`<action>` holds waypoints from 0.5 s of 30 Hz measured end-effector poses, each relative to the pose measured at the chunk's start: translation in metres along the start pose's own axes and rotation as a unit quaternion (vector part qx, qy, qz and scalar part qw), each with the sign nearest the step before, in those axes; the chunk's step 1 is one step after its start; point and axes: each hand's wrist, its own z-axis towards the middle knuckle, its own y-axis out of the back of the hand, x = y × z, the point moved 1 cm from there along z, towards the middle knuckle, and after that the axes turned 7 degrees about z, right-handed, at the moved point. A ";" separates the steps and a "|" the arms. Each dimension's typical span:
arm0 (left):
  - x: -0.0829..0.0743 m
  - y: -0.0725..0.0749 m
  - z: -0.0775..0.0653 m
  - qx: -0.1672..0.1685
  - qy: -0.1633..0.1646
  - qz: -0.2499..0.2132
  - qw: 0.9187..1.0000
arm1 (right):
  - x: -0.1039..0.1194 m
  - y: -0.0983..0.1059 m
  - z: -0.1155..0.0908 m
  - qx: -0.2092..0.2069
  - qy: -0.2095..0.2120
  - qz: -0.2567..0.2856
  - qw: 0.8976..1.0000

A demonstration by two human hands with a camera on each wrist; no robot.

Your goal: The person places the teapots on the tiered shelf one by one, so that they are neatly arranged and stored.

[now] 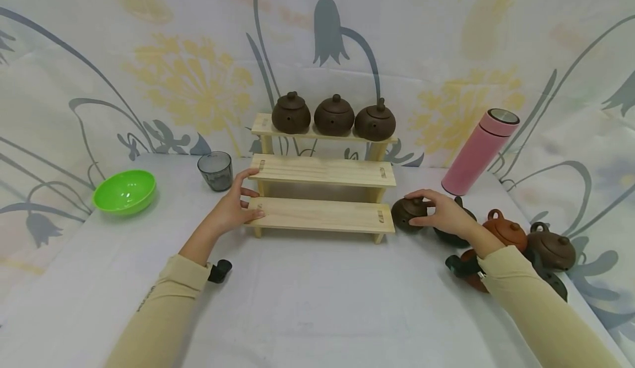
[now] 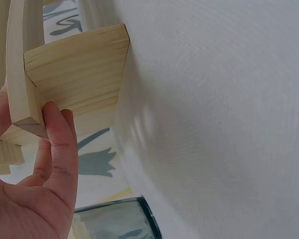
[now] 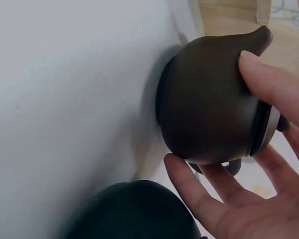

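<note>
My left hand grips the left end of a three-tier wooden shelf; in the left wrist view its thumb and fingers lie on either side of the board. Beside the shelf's lower right end, my right hand holds a small dark brown teapot. Thumb and fingers surround that teapot in the right wrist view, with its spout towards the shelf. Whether its base touches the cloth is unclear. Three similar brown teapots stand in a row on the top tier.
Right of the right hand cluster more teapots, including a reddish one and a brown one, partly hidden by the forearm. A pink flask stands behind them. To the left are a grey glass and a green bowl.
</note>
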 end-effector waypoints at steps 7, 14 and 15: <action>-0.001 0.001 -0.001 0.002 -0.002 -0.001 1.000 | 0.001 0.002 0.000 -0.005 -0.007 -0.011 1.000; 0.000 0.000 0.001 0.002 -0.003 0.001 1.000 | 0.003 0.004 -0.004 -0.022 -0.006 -0.028 0.999; 0.001 0.000 0.000 0.002 -0.003 0.001 1.000 | 0.004 0.004 -0.006 -0.023 -0.008 -0.027 0.999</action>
